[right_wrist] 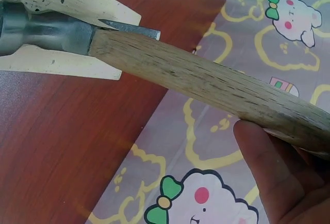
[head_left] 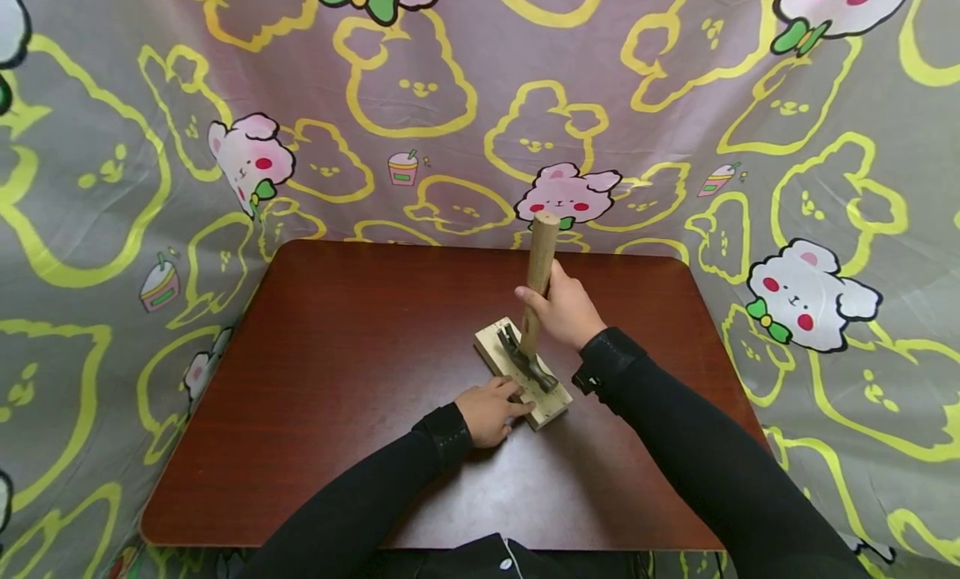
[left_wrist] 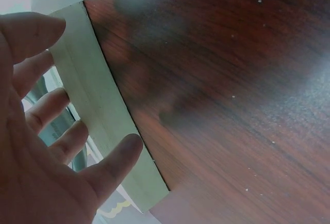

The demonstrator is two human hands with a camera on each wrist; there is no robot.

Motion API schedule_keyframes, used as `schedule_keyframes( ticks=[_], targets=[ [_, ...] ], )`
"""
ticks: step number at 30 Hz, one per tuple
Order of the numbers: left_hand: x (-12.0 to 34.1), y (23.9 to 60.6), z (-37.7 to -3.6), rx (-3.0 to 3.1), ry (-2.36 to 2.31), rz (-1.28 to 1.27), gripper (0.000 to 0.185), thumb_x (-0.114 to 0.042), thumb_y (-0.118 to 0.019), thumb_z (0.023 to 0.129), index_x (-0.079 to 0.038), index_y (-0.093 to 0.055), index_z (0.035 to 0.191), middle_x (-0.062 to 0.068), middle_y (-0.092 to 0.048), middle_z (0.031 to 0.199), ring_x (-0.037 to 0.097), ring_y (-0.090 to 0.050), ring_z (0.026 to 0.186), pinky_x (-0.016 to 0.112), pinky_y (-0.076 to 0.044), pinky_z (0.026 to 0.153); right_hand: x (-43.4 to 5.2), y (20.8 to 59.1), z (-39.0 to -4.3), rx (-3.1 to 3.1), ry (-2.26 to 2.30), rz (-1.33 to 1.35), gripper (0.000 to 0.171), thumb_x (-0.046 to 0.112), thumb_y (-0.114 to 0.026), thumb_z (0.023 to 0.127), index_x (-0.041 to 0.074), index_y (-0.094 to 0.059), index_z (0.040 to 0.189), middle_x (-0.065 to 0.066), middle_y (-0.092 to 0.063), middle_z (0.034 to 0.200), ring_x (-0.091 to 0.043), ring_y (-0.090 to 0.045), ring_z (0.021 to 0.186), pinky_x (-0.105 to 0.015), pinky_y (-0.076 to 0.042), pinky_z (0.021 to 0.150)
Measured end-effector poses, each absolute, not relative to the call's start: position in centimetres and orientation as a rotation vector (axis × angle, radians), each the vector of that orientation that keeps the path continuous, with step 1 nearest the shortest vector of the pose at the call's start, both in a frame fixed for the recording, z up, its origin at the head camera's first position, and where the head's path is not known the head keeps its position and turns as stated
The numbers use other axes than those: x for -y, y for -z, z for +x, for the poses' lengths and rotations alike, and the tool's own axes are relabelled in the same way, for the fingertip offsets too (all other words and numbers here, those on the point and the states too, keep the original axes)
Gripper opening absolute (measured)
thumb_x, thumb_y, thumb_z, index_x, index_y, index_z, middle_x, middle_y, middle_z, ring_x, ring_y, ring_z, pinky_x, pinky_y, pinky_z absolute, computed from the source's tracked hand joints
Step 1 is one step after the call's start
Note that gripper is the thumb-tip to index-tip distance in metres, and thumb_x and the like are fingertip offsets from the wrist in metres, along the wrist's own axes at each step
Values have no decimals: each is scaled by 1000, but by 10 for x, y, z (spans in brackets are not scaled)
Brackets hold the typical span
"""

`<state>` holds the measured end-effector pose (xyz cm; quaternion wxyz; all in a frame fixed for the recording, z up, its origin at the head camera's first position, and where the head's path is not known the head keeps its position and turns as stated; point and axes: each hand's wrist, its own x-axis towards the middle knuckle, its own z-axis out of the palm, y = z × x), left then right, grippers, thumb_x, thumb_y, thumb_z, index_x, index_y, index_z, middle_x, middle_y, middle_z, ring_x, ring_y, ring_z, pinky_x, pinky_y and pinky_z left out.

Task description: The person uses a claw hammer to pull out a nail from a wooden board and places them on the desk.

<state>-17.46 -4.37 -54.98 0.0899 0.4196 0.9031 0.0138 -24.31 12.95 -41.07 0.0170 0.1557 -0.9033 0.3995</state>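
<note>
A claw hammer [head_left: 542,262] stands with its head on a pale wooden block [head_left: 553,408] and its wooden handle pointing up. My right hand [head_left: 567,308] grips the handle around its middle, the thumb [right_wrist: 252,141] lying along the wood. Against the block's top lies the metal head [right_wrist: 56,28], its claw toward the far end. My left hand [head_left: 489,408] presses on the block's near left part with spread fingers. In the left wrist view, fingertips of the left hand [left_wrist: 46,146] touch the pale side and edge of the block [left_wrist: 98,90].
Under the block is a dark red-brown table [head_left: 360,337] with rounded corners. A grey cloth curtain [head_left: 442,79] with yellow outlines and rabbit faces hangs behind and beside the table. The person's black sleeves [head_left: 675,429] reach in from the front edge.
</note>
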Motion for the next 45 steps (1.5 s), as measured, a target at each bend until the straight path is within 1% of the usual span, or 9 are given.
schedule_keyframes(
  ticks=[6, 12, 19, 25, 30, 33, 37, 40, 45],
  targets=[
    [44, 543, -172, -2653, -52, 1210, 59, -27, -66, 96, -36, -45, 151, 3, -41, 151, 25, -31, 141, 41, -50, 93, -131, 404, -245, 2798, -1273, 435, 52, 30, -67, 97, 3, -47, 137, -20, -64, 114, -34, -67, 99, -50, -54, 81],
    [45, 544, -171, -2646, -54, 1245, 58, -25, -66, 96, -32, -46, 151, 5, -42, 150, 28, -31, 141, 42, -50, 92, -129, 380, -249, 2549, -1731, 446, 45, 20, -66, 97, 4, -50, 135, -18, -65, 117, -31, -60, 109, -48, -46, 92],
    [43, 547, -172, -2653, -25, 1271, 59, -26, -65, 96, -34, -46, 151, 5, -42, 150, 27, -33, 141, 39, -50, 91, -119, 364, -256, 2229, -2147, 650, 29, 22, -51, 102, -3, -57, 117, -28, -58, 103, -44, -57, 102, -46, -43, 93],
    [44, 552, -177, -2665, -16, 1350, 56, -26, -63, 97, -33, -47, 150, 5, -44, 148, 28, -36, 138, 38, -45, 99, -111, 368, -257, 2045, -2351, 682, 44, 29, -36, 107, -12, -51, 104, -19, -56, 92, -30, -64, 87, -46, -47, 93],
    [50, 551, -183, -2700, -2, 1388, 50, -25, -62, 98, -27, -52, 147, 7, -46, 144, 26, -41, 134, 39, -45, 99, -105, 370, -257, 1951, -2402, 600, 57, 43, -33, 107, -10, -51, 103, -12, -53, 83, -23, -59, 75, -39, -49, 81],
    [54, 552, -190, -2768, -28, 1352, 44, -22, -60, 98, -22, -57, 143, 14, -49, 139, 32, -43, 131, 43, -44, 100, -103, 370, -256, 1942, -2393, 582, 63, 49, -30, 106, -10, -51, 103, -11, -54, 86, -24, -57, 77, -39, -48, 81],
    [60, 559, -198, -2871, -124, 1253, 41, -17, -61, 96, -15, -60, 137, 26, -47, 139, 43, -42, 132, 46, -38, 106, -102, 370, -258, 1948, -2393, 609, 64, 45, -28, 106, -15, -50, 100, -13, -60, 85, -26, -60, 80, -45, -46, 89],
    [64, 568, -201, -2895, -168, 1194, 49, -24, -68, 94, -15, -55, 140, 30, -39, 146, 44, -35, 138, 46, -35, 109, -101, 370, -259, 1944, -2402, 614, 61, 42, -28, 105, -14, -49, 97, -12, -59, 80, -26, -61, 77, -47, -46, 86],
    [69, 581, -200, -2849, -137, 1096, 86, -51, -78, 83, -21, -39, 154, 23, -20, 159, 38, -15, 147, 55, -40, 102, -100, 371, -259, 1891, -2433, 564, 49, 42, -32, 103, -2, -52, 93, -10, -49, 75, -22, -52, 69, -43, -47, 73]
  ],
)
